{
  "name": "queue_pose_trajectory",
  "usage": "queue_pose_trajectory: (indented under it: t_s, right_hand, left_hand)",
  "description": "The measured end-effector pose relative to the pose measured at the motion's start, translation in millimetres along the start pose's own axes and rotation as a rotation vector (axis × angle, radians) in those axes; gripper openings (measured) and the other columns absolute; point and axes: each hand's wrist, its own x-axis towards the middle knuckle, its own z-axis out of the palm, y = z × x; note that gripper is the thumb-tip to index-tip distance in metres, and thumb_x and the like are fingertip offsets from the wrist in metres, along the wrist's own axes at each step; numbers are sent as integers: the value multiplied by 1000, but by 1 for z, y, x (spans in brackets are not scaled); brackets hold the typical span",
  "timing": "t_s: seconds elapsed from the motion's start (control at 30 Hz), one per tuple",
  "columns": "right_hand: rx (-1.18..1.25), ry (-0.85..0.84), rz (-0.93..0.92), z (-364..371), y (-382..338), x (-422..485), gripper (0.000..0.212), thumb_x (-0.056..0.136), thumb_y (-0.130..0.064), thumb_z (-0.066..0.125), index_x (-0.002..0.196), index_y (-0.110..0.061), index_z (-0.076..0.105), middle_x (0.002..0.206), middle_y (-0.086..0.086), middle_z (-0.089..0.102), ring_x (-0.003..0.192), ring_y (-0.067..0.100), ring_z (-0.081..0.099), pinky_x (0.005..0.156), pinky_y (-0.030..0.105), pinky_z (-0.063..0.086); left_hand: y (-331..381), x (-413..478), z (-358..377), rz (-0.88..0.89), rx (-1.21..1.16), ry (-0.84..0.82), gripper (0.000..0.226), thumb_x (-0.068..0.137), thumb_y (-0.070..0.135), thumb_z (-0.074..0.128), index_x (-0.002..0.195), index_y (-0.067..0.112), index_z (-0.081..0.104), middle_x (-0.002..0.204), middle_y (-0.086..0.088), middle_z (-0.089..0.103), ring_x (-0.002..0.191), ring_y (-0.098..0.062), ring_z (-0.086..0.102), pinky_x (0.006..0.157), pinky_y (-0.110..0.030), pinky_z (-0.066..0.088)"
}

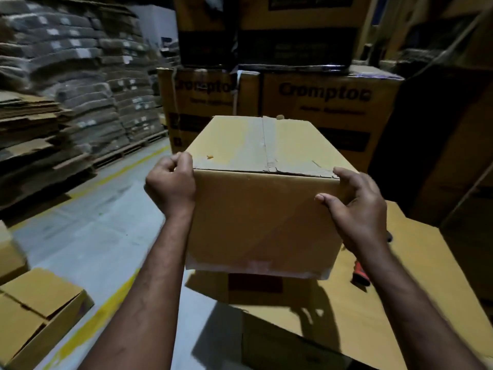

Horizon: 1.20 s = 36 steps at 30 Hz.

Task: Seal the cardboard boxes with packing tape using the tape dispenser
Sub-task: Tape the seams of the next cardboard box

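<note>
A brown cardboard box sits in front of me, lifted slightly above a larger cardboard surface. Clear tape runs along its closed top seam. My left hand grips the box's top left corner, fingers curled against the edge. My right hand holds the top right corner, thumb on the near face and fingers round the side. A red tape dispenser lies on the cardboard surface, partly hidden behind my right forearm.
Printed cartons are stacked close behind the box. Piles of flattened cardboard stand on pallets at the left. A small box with loose top flaps rests on the grey floor at lower left, beside a yellow floor line.
</note>
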Motion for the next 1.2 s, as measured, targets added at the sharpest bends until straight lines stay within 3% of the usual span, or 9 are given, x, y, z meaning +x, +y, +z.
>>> queue_pose_trajectory:
  t_s: [0.17, 0.3, 0.43, 0.53, 0.6, 0.7, 0.87, 1.03, 1.2]
  right_hand:
    - [-73, -20, 70, -1, 58, 2, 54, 76, -29, 83, 126, -25, 64, 131, 11, 55, 121, 29, 53, 92, 39, 50]
    - [-65, -63, 101, -2, 83, 0, 55, 74, -29, 85, 125, -27, 64, 134, 12, 53, 125, 30, 51, 94, 42, 51]
    - [-71, -69, 57, -14, 94, -10, 51, 68, -30, 88, 114, -18, 70, 111, 2, 60, 102, 15, 57, 83, 24, 49]
    - [-160, -49, -19, -25, 92, -13, 37, 71, -31, 86, 100, -13, 72, 100, -1, 64, 91, 2, 50, 74, 14, 38]
    - [-238, -81, -11, -31, 89, -10, 30, 75, -32, 84, 96, -15, 72, 98, -2, 65, 87, 4, 50, 70, 20, 39]
    - [-301, -160, 71, -36, 84, -2, 28, 78, -39, 80, 98, -21, 71, 102, -7, 64, 86, 4, 48, 67, 23, 36]
    - [-78, -130, 217, -42, 87, 5, 17, 87, -47, 66, 87, -30, 68, 87, -18, 63, 78, -2, 59, 63, 23, 47]
    - [-14, 8, 594, -26, 149, -5, 17, 95, -31, 60, 85, -23, 70, 80, -5, 68, 75, 14, 65, 67, 41, 59]
    - [-165, -86, 796, -1, 183, -32, 23, 93, -23, 62, 71, -17, 68, 71, -2, 67, 65, 13, 61, 59, 30, 50]
  left_hand:
    - [-27, -28, 57, -76, -13, -85, 44, 81, 20, 69, 46, 18, 42, 44, 7, 40, 44, -4, 37, 47, -24, 27]
    - [-53, -43, 74, -116, -71, -67, 23, 80, 25, 66, 58, 20, 69, 62, 8, 67, 66, -7, 65, 60, -31, 49]
    - [-62, -45, 72, -151, 21, -83, 24, 81, 29, 60, 60, 20, 68, 65, 8, 68, 66, -8, 65, 67, -37, 53]
    - [-55, -44, 69, -112, 355, -302, 27, 82, 38, 59, 73, 13, 66, 76, -5, 66, 75, -27, 61, 64, -38, 46]
    - [-36, -49, 71, -60, 624, -542, 26, 86, 46, 60, 99, 26, 70, 106, -1, 69, 98, -28, 63, 78, -37, 48]
    - [-2, -62, 82, 134, 987, -877, 47, 92, 66, 49, 121, 31, 60, 132, -2, 56, 125, -36, 49, 105, -57, 34]
    - [19, -108, 111, 450, 926, -1387, 85, 83, 85, 16, 156, 42, 20, 169, 6, 7, 155, -18, 3, 116, -70, -2]
    - [19, -111, 126, 637, 1064, -1500, 114, 63, 92, 4, 159, 32, 10, 170, 2, 0, 156, -18, -3, 119, -67, 6]
    - [22, -103, 131, 646, 1072, -1555, 116, 63, 92, 11, 158, 25, 17, 167, -4, 12, 154, -22, 7, 122, -57, 14]
